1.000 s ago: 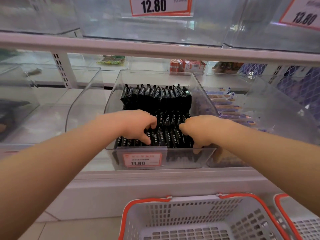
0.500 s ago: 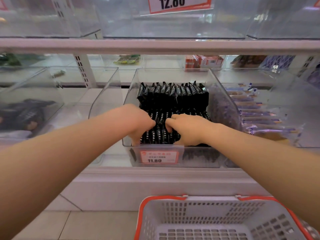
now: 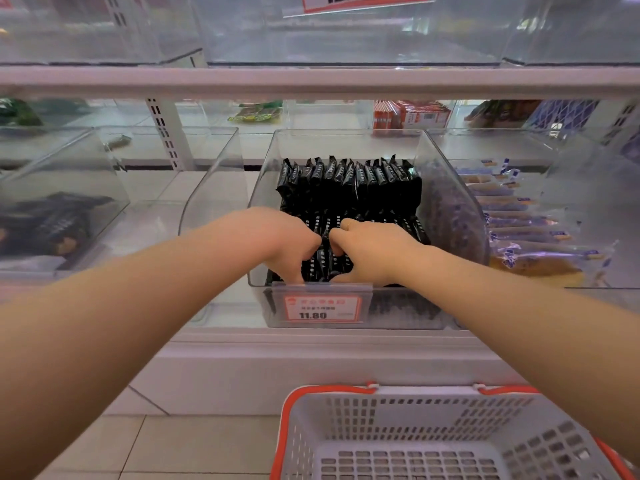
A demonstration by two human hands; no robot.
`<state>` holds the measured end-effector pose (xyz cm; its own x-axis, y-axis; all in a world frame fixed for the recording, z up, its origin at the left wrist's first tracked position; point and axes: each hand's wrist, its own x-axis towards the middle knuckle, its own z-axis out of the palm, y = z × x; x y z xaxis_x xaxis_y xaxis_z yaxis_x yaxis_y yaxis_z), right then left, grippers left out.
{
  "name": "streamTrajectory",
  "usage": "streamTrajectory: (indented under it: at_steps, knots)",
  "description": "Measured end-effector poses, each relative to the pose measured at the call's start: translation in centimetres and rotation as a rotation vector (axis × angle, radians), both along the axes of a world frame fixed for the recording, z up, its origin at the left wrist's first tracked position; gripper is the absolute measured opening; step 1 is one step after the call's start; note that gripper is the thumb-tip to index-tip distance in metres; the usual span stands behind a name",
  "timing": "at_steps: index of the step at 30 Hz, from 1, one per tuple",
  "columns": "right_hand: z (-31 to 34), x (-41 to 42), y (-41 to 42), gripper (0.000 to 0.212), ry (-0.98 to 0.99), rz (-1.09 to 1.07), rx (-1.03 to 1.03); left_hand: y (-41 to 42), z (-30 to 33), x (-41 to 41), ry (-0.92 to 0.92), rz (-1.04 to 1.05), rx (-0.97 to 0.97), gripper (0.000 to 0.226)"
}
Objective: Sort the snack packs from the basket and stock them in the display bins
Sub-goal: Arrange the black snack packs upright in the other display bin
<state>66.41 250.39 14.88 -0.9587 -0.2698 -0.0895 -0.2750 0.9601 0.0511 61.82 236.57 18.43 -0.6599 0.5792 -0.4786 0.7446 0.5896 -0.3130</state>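
Both hands reach into the clear display bin [image 3: 341,140] in the middle of the shelf [image 3: 311,341], meeting over its front half. The left hand [image 3: 277,239] has its fingers curled down among the black snack packs [image 3: 349,188], thumb dipping near the bin's front wall; its grip looks closed around a few packs, though the fingertips are hidden. The right hand [image 3: 372,252] mirrors it, fingers bent and tucked between packs, thumb lying along the front row.

The packs stand on edge in two rows, one behind the other. Each pack's long axis runs front to back, crimped ends toward the rear of the bin, and the flat faces press against one another from left to right. A red-bordered price tag [image 3: 322,308] reading 11.80 hangs on the bin's front. Below the shelf sits a white basket [image 3: 415,410] with an orange rim.
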Motion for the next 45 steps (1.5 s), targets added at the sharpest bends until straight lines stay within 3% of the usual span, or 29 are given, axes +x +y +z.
streamTrajectory:
  at_steps: [6, 11, 15, 19, 22, 26, 29, 31, 33, 34, 36, 38, 39, 41, 45]
  knots:
    - [3.6, 0.6, 3.0, 0.054, -0.164, -0.025, -0.089, 0.0, -1.1, 0.2, 0.176, -0.062, 0.058, 0.049]
    - [6.1, 3.3, 5.9, 0.048, -0.292, -0.058, 0.401, 0.5, -0.4, 0.1, -0.01, 0.097, 0.093, 0.058]
    - [4.1, 4.3, 5.4, 0.041, -0.162, 0.105, 0.682, 1.9, 0.2, 0.3, -0.007, 0.106, 0.152, 0.067]
    - [3.4, 3.6, 5.4, 0.028, -0.056, 0.068, 0.687, 4.1, -1.0, 1.8, -0.038, -0.041, 0.504, 0.061]
    - [3.2, 3.7, 5.2, 0.025, -0.016, 0.061, 0.685, 5.6, -1.8, 2.6, -0.087, -0.088, 0.537, 0.066]
    - [4.3, 4.6, 5.7, 0.026, 0.109, 0.117, 0.499, 6.8, -2.2, 2.1, -0.105, -0.064, 0.462, 0.07]
    - [5.1, 6.8, 6.8, 0.018, 0.522, 0.154, 0.191, 7.4, -2.7, 1.9, -0.053, -0.085, 0.477, 0.055]
    - [4.5, 8.9, 7.6, 0.016, 0.728, 0.043, -0.027, 7.5, -2.6, 2.1, -0.053, -0.05, 0.446, 0.052]
    - [3.4, 10.5, 8.7, 0.009, 0.777, -0.141, -0.213, 7.6, -1.7, 2.7, -0.052, -0.002, 0.427, 0.048]
    - [3.1, 11.0, 9.6, 0.006, 0.777, -0.253, -0.303, 7.8, -1.1, 3.3, -0.019, 0.006, 0.486, 0.043]
    - [2.8, 11.8, 12.4, 0.006, 0.726, -0.477, -0.444, 8.7, 0.1, 5.0, 0.079, -0.038, 0.798, 0.03]
    - [2.8, 12.4, 15.8, 0.016, 0.636, -0.658, -0.482, 10.3, 1.4, 7.3, 0.109, -0.203, 1.096, 0.023]
    - [2.8, 12.8, 17.3, 0.021, 0.567, -0.731, -0.472, 11.3, 1.9, 8.3, 0.097, -0.319, 1.112, 0.022]
    - [2.9, 13.4, 19.9, 0.027, 0.413, -0.818, -0.439, 13.8, 2.6, 9.7, 0.084, -0.493, 0.947, 0.024]
    - [2.7, 14.1, 21.8, 0.024, 0.186, -0.828, -0.503, 18.1, 3.1, 9.8, 0.14, -0.378, 0.492, 0.031]
